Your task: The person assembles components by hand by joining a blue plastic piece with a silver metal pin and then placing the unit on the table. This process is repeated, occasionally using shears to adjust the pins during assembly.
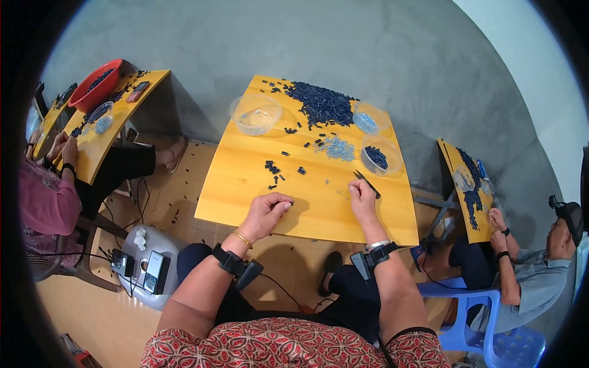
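Note:
Above the near edge of the yellow table (294,211), my left hand (265,214) is closed in a pinch; whatever may be between its fingertips is too small to make out. My right hand (363,199) is also pinched, next to a pair of black tweezers (368,185) lying on the tabletop. Any piece in its fingers is hidden. A few small black plastic parts (272,167) lie loose beyond my left hand. Farther off are a scatter of small silvery-blue pieces (338,148) and a large heap of black plastic parts (322,103).
A clear bowl (256,115) stands at the table's far left. On the right are a tub of blue pieces (366,122) and a tub of black parts (375,158). Other people work at side tables. A grey stool (150,294) bears a phone (156,272); cables cross the floor.

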Motion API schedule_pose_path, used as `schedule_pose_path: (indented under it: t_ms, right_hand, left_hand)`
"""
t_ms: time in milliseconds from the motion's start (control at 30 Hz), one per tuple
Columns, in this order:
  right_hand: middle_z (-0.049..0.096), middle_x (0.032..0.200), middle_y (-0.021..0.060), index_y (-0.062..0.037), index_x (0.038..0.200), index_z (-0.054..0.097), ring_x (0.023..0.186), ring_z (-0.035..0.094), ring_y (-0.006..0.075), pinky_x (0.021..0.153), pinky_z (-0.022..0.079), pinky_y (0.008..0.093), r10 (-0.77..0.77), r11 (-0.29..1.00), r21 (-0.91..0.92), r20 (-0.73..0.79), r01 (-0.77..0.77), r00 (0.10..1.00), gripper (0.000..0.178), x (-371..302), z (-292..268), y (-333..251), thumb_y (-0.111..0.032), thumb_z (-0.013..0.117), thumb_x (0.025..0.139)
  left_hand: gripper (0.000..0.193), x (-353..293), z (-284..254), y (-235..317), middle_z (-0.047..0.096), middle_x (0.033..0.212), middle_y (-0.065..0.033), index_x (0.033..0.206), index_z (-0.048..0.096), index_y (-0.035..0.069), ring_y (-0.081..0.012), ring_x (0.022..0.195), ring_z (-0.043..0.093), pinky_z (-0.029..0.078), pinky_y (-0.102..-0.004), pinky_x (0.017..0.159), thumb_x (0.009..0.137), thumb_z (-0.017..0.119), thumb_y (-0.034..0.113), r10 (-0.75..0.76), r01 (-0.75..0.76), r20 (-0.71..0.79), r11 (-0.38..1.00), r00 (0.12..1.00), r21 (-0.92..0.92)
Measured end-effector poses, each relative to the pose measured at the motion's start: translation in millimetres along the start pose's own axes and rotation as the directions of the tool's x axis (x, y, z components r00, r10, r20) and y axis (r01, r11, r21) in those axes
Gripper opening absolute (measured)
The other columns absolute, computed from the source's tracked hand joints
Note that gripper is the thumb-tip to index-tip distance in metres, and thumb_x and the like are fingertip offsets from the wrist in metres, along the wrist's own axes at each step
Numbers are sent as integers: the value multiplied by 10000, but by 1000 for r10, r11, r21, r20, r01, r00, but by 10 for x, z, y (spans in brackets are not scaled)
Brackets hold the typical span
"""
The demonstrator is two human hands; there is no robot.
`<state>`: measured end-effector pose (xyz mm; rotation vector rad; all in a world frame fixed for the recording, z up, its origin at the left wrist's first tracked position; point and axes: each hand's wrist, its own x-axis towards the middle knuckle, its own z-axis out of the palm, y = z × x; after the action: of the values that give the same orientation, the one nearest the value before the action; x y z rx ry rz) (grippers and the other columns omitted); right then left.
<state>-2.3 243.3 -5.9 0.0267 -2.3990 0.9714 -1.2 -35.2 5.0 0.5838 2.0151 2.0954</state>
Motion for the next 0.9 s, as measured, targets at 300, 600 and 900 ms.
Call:
schedule_pose_path:
  t_ms: [300, 600, 900]
  right_hand:
    - [542, 765, 121, -28, 876, 537, 716, 520, 266, 664, 425, 350, 8, 997, -78, -45, -12, 999, 151, -398, -170, -106, -20, 547, 726]
    - [532, 775, 109, -49, 921, 526, 758, 493, 277, 679, 400, 365, -24, 997, -69, 112, 32, 993, 221, -564, -276, -405, -40, 573, 704]
    - [508, 732, 126, -46, 749, 506, 745, 476, 314, 687, 380, 396, -281, 930, -191, 187, 315, 941, 67, -509, 80, -662, -18, 540, 699]
  left_hand:
    - [119, 0, 3, -25, 564, 699, 5, 886, 602, -2, -49, 607, 487, 423, -189, 570, 830, 546, 87, 32, -31, 17, 999, 999, -24]
    - [124, 18, 8, -18, 564, 699, 8, 894, 599, -5, -49, 610, 485, 424, -189, 573, 829, 549, 87, -11, 13, 34, 998, 999, -67]
    - [132, 20, 13, -17, 554, 692, 14, 893, 600, -3, -44, 600, 462, 405, -184, 560, 832, 551, 104, 23, -21, 24, 997, 999, -74]
